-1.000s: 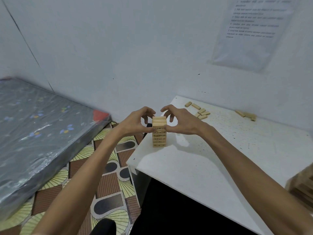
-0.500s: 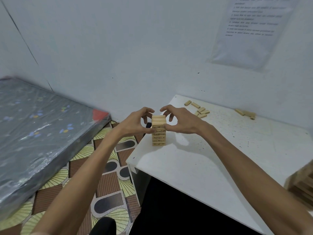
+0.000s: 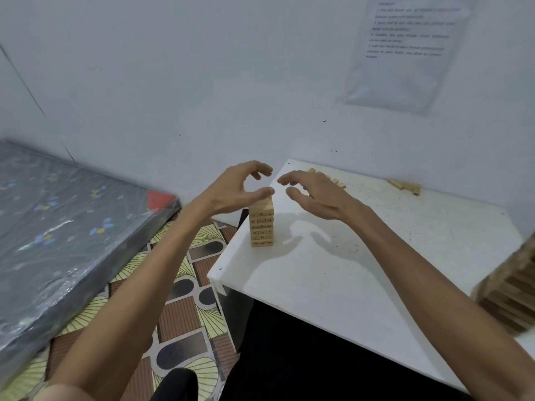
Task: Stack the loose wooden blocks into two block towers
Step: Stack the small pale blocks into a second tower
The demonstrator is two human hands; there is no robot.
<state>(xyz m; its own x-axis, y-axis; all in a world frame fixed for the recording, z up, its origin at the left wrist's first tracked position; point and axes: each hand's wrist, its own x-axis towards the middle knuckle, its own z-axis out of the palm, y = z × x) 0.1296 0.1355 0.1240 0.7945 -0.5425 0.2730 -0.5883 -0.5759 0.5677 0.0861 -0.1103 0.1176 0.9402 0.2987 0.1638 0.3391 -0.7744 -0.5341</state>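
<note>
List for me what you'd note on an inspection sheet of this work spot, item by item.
Surface: white table, speckled with dark marks.
Job's things: tower upright near the table's left edge; second stack at the right edge, blurred; loose blocks lying by the wall.
Clutter: nothing seen.
Grippers (hands): left hand open, thumb at the tower's top, contact unclear; right hand open, apart from the tower.
Cables: nothing seen.
Surroundings: wrapped mattress at left, patterned floor, paper on the wall.
</note>
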